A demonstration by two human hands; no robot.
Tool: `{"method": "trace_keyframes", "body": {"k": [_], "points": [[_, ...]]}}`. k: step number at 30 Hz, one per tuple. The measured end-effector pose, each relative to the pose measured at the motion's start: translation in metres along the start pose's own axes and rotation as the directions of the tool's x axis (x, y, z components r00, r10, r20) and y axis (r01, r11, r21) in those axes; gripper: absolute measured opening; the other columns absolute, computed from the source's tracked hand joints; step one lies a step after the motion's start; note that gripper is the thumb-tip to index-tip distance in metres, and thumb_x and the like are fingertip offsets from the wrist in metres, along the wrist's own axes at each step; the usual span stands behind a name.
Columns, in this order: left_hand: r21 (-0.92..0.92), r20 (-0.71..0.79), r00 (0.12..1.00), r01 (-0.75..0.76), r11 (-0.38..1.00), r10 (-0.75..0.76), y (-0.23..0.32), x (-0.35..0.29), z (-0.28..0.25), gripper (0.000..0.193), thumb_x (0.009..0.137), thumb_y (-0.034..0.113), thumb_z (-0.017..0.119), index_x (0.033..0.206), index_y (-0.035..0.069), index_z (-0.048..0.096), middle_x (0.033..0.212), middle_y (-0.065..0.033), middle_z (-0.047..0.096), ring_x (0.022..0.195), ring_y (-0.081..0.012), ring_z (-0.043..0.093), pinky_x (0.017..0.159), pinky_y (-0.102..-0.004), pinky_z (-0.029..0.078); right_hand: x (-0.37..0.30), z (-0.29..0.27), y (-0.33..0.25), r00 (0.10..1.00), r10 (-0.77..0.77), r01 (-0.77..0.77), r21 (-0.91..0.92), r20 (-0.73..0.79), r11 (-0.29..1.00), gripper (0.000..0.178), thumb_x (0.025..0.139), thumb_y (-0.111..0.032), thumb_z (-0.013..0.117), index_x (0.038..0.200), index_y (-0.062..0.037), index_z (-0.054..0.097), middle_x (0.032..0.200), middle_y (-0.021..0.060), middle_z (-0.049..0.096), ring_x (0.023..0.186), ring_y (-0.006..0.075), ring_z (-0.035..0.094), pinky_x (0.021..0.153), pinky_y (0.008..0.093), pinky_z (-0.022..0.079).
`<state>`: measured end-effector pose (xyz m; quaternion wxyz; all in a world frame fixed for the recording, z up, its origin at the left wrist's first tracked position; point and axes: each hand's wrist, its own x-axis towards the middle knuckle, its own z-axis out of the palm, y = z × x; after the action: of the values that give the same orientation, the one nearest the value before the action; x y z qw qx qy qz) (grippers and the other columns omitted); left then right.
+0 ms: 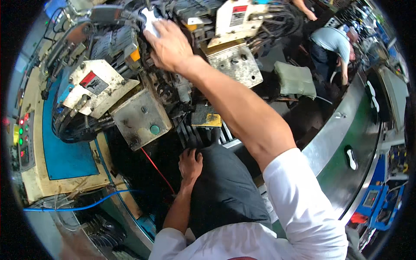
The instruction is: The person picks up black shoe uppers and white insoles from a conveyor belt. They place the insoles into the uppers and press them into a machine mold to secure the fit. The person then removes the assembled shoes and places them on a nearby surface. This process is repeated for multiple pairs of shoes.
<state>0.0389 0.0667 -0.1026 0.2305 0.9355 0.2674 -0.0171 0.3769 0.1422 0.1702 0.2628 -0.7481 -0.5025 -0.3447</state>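
Observation:
My right hand (pixel 170 45) is stretched far forward into the machine, its fingers bent around the near end of a white shoe-shaped piece with a dark edge (pixel 150 18). That piece is slightly blurred, and part of it is hidden under the fingers. Low in the middle, my left hand (pixel 190 165) lies over my knee with nothing in it, fingers loosely spread. Two pale metal machine heads, the left one (pixel 95 86) and the right one (pixel 237 21), flank the spot where my right hand works.
A control panel (pixel 27 141) with lit buttons is at the far left. A blue hose (pixel 82 209) crosses below it. Shoe-shaped pieces, one white and black (pixel 351 158), lie on the green conveyor (pixel 331 173) at right. Another person (pixel 331 45) bends near a padded stool (pixel 295 80).

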Motion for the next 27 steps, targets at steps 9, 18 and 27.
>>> {"method": "trace_keyframes", "body": {"k": [9,18,27], "points": [[-0.057,0.001,0.996,0.093,0.994,-0.093,0.006,-0.013,-0.015,0.042,0.104,0.038,0.062,0.138,0.014,0.069,0.150,-0.0118,0.058,0.136,-0.0411,0.054,0.112,-0.0541,0.047,-0.416,-0.197,-0.036,0.776,0.564,-0.602,0.063,0.283,0.796,0.066,0.085,-0.001,0.071,0.149,-0.0096,0.059,0.147,0.0208,0.057,0.133,0.0419,0.057,0.111,0.0477,0.050],[0.350,-0.030,0.980,-0.176,0.920,0.198,0.038,-0.022,0.007,0.045,0.106,0.035,0.058,0.142,0.010,0.066,0.157,-0.0213,0.051,0.150,-0.0427,0.042,0.117,-0.0667,0.037,-0.967,-0.630,-0.324,-0.715,0.501,-0.282,-0.455,-0.487,-0.845,0.042,0.095,-0.026,0.073,0.130,-0.0016,0.072,0.131,0.0209,0.074,0.126,0.0395,0.069,0.104,0.0470,0.057],[0.032,-0.165,0.626,-0.769,0.639,0.762,0.170,-0.052,0.023,0.042,0.091,-0.008,0.058,0.131,-0.001,0.067,0.137,-0.0236,0.063,0.128,-0.0441,0.057,0.108,-0.0518,0.048,-0.958,-0.579,-0.389,-0.759,0.235,-0.302,0.009,-0.607,-0.953,0.041,0.092,-0.028,0.068,0.117,0.0040,0.074,0.126,0.0306,0.072,0.119,0.0487,0.069,0.104,0.0529,0.054]]}}
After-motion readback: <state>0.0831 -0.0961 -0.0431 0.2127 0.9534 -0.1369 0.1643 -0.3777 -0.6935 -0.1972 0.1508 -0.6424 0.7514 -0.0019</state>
